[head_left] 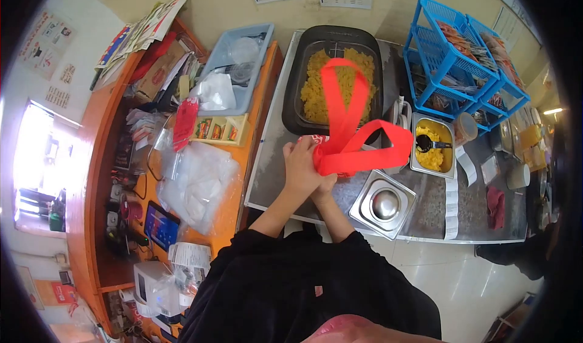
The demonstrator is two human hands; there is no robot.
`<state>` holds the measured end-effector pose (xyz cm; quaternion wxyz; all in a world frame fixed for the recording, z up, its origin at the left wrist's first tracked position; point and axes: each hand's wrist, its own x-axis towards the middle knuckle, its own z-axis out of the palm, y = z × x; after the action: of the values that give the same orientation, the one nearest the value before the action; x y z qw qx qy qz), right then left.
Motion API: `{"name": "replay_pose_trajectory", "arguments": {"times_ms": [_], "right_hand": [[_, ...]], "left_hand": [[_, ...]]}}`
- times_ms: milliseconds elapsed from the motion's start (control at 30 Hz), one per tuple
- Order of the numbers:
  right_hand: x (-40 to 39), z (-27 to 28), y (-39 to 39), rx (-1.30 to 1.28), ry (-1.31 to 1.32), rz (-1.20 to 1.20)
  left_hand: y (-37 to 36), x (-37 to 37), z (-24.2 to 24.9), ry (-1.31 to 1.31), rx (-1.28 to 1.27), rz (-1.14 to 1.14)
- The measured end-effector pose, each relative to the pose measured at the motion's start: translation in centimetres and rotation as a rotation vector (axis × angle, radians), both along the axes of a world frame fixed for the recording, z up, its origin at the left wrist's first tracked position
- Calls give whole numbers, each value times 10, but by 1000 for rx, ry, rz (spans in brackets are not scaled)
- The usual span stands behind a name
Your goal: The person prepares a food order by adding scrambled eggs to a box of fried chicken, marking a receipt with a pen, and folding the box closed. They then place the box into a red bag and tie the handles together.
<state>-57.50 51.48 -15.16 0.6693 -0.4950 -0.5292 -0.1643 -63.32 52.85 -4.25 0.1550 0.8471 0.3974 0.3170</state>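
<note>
The red plastic bag (358, 142) sits bunched at the person's fingertips, its two long loop handles standing up and fanning away from the fingers, one rising over the big tray beyond and the other arching off to the right. The left hand (302, 164) lies on top, fingers closed round the gathered neck of the bag just where the handles begin; the right hand (325, 185) is tucked beneath it and mostly hidden, so whether its fingers grip the bag or only press against it cannot be told. Both hands rest over the steel counter (270, 179). Straight beyond the fingers is a black tray of yellow noodles (334, 82), partly covered by the upright handle. Just right of the fingers, under the other handle, stands a small steel pan of yellow food (432, 154) with a black ladle (425, 142) in it, and nearer the person on that side a square steel lid (382, 204) with a round knob. Further off to the right are blue plastic baskets (449, 51). To the left of the fingers, on the orange counter (240, 203), lies a heap of clear plastic bags (197, 185), with a grey bin (234, 66) beyond it
</note>
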Motion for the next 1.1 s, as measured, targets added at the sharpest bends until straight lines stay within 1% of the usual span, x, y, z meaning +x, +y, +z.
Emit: {"name": "replay_pose_trajectory", "arguments": {"times_ms": [33,133,167,200,233,300,333,400,500,600,700,767,867,900,967,1000,1067,1100], "right_hand": [[-1,-1,1,-5,1,-7],[0,-8,1,-26,1,-14],[-1,-10,0,-35,-1,-24],[-2,-12,-2,-43,-6,-33],[-3,-15,-7,-59,-1,-40],[-4,-20,-13,-74,-9,-56],[-5,-22,-14,-83,-14,-64],[-3,-28,-13,-95,-25,-81],[-3,-25,-13,-180,-18,-82],[-4,-10,-14,-285,14,-69],[-5,24,-16,-389,94,-52],[-5,43,-23,-479,126,-32],[3,42,-28,-452,63,-55],[4,42,-30,-493,205,22],[3,42,-32,-568,495,177],[2,41,-31,-548,619,222],[1,40,-25,-503,869,310],[2,40,-22,-478,908,340]], "left_hand": [[-4,0,1,-53,-14,-8],[-15,-3,7,-128,164,68],[-13,-9,-32,-478,-122,23],[-11,-12,-68,-686,-329,10],[-12,-14,-86,-746,-447,27],[-13,-14,-101,-631,-424,31],[-14,-15,-101,-591,-414,28],[-13,-20,-99,-558,-418,23],[-9,-23,-97,-549,-445,14],[-2,-25,-98,-560,-472,15],[14,-16,-93,-597,-489,49],[22,-13,-71,-635,-467,102],[29,-15,-59,-769,-548,60],[31,-18,-63,-764,-594,72],[28,-15,-50,-765,-631,52],[28,-14,-46,-764,-648,43],[29,-15,-53,-747,-689,64],[29,-15,-56,-738,-711,76]]}}
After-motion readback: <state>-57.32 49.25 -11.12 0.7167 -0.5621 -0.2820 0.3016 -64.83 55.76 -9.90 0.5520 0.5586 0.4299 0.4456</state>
